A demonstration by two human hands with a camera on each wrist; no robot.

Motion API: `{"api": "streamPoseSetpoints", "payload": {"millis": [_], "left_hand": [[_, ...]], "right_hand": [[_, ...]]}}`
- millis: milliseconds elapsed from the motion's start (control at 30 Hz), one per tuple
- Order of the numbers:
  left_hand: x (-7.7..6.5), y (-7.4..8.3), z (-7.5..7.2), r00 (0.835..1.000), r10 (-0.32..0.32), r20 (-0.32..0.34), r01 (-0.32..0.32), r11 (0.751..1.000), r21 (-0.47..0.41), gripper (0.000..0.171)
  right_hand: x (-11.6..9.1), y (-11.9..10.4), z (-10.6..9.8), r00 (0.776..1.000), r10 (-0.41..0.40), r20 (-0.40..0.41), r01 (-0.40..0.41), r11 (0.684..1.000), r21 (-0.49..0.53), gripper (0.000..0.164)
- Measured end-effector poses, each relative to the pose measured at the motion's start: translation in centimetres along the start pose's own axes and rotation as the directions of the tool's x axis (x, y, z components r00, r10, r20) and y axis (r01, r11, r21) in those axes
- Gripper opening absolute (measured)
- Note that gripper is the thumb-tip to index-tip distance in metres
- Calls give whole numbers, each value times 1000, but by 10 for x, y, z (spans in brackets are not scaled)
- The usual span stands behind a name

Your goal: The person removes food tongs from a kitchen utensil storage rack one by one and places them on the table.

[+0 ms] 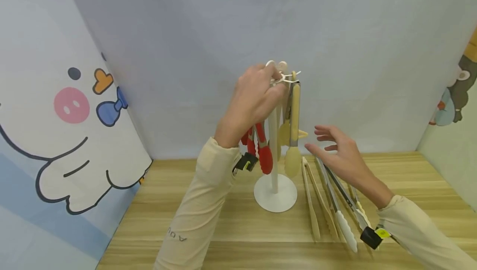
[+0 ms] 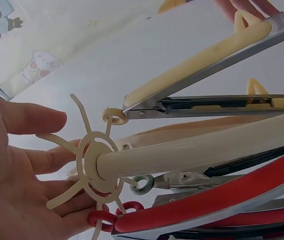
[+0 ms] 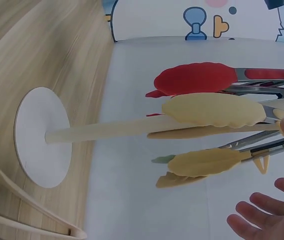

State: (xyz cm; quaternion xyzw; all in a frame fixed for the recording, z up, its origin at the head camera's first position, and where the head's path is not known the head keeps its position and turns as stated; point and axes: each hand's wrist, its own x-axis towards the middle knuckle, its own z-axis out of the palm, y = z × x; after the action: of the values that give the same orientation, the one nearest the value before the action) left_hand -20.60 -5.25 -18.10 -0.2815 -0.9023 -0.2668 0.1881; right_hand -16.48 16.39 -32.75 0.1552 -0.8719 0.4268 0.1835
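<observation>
A white rack (image 1: 274, 150) with a round base stands on the table, and several tongs hang from its hook ring (image 2: 84, 165). My left hand (image 1: 253, 94) is at the top of the rack, thumb and fingers spread about the hooks; I cannot tell how firmly it touches them. Red tongs (image 1: 265, 158) hang below that hand. To the right hang pale yellow tongs (image 1: 294, 116), with other yellow tongs (image 3: 206, 162) beside them. My right hand (image 1: 340, 154) is held just right of these, fingers apart and holding nothing.
On the wooden table (image 1: 167, 220), right of the base, lie beige tongs (image 1: 311, 199), white-tipped metal tongs (image 1: 346, 230) and others partly under my right forearm. A pale cloth wall (image 1: 186, 75) stands close behind the rack. A cartoon panel (image 1: 37, 75) is at left.
</observation>
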Motion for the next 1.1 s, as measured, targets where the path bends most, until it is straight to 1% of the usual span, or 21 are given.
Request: {"api": "streamPoseSetpoints", "payload": {"millis": [133,267,433,600,700,900,1033,1100], "left_hand": [[1,-2,0,1000,4,1,-4,999,-31,27],[1,-4,-1,1000,11,6,-11,998,-61,25],[2,-6,-1,1000,23,10,-22,997,-80,25],[2,-7,-3,1000,12,13,-11,997,-77,27],[2,-8,-3,1000,12,17,-11,997,-76,28],[2,-9,-3,1000,12,24,-10,998,-68,29],[2,-9,-3,1000,12,23,-11,997,-73,28],[2,-9,-3,1000,13,21,-11,997,-77,28]], "right_hand": [[6,-1,6,999,-2,48,0,999,39,61],[12,-3,13,997,7,75,-13,997,74,70],[19,-3,23,997,19,80,-27,995,95,84],[24,-3,32,997,14,80,-25,991,129,95],[24,-3,37,996,11,87,-23,990,142,98],[24,-4,40,995,11,101,-24,991,135,99],[25,-5,42,991,-6,130,-16,986,164,98],[25,-5,42,990,-1,143,-25,983,182,98]]}}
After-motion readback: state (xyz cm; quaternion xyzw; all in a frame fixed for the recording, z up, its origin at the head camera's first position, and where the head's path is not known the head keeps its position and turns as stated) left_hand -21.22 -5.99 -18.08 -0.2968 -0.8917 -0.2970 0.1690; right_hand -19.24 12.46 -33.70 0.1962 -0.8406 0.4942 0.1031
